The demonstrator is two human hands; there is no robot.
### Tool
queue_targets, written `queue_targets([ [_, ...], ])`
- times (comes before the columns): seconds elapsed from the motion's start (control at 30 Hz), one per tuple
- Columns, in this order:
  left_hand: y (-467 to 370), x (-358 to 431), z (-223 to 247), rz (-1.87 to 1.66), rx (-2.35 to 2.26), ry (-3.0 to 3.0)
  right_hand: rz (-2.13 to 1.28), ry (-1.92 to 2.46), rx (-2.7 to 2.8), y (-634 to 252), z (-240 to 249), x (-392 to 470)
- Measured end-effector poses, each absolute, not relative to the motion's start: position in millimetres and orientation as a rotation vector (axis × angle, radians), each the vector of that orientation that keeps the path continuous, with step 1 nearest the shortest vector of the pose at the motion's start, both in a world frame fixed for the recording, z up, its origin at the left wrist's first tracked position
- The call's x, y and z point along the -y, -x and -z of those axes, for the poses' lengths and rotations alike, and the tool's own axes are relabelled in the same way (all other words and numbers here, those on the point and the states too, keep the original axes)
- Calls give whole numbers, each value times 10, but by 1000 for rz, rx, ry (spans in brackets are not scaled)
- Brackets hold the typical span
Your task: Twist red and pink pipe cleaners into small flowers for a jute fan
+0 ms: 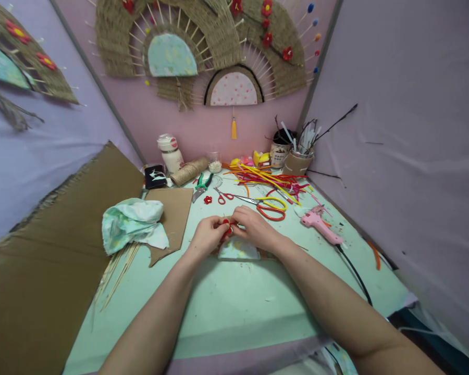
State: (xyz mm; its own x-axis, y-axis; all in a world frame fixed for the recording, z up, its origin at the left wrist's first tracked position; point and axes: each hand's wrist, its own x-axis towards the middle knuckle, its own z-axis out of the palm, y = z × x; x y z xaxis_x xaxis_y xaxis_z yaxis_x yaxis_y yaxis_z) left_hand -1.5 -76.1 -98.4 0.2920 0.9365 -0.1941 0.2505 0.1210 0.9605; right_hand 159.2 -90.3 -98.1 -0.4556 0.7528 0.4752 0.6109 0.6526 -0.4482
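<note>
My left hand (pixel 209 234) and my right hand (pixel 254 225) meet at the middle of the table, fingers closed around a small red flower (pixel 227 228). Both pinch it from opposite sides, so part of it is hidden. Under the hands lies a small fan-shaped piece with a pale green, half-round cloth panel (pixel 239 249). Just beyond are a loose red flower (pixel 207 200), red-handled small scissors (pixel 223 196) and larger scissors with yellow and red handles (pixel 271 207). Green-handled pruning shears (pixel 203 186) lie farther back.
A pink glue gun (pixel 321 227) with a black cord rests at right. Red and yellow pipe cleaners (pixel 269 181) are heaped behind. Patterned cloth (pixel 133 221), cardboard (pixel 175 208) and thin sticks (pixel 119 268) lie left. A twine roll (pixel 190 171) and white bottle (pixel 170 153) stand near the wall.
</note>
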Motion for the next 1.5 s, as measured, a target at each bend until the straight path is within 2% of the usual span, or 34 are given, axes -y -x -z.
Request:
queue_targets([
  [0.17,-9,779,962,-771,-1195,-1335,-218,1043,2226,-1584,982,913],
  [0.4,-56,809,891,-1007,-1127,-1185,-613,1227,1756,-1601,971,872],
  [0.53,-43,789,916,-1081,-1136,-1233,-690,1245,1648,-1589,970,861],
  [0.97,-49,804,1040,-1154,-1235,-1916,-420,1136,1771,-1529,1008,933],
  [1.27,-27,735,966,-1085,-1061,-1224,-445,1219,1598,-1566,971,898],
  [1.5,-90,805,957,-1076,-1082,-1274,-504,1252,1565,-1560,974,906],
])
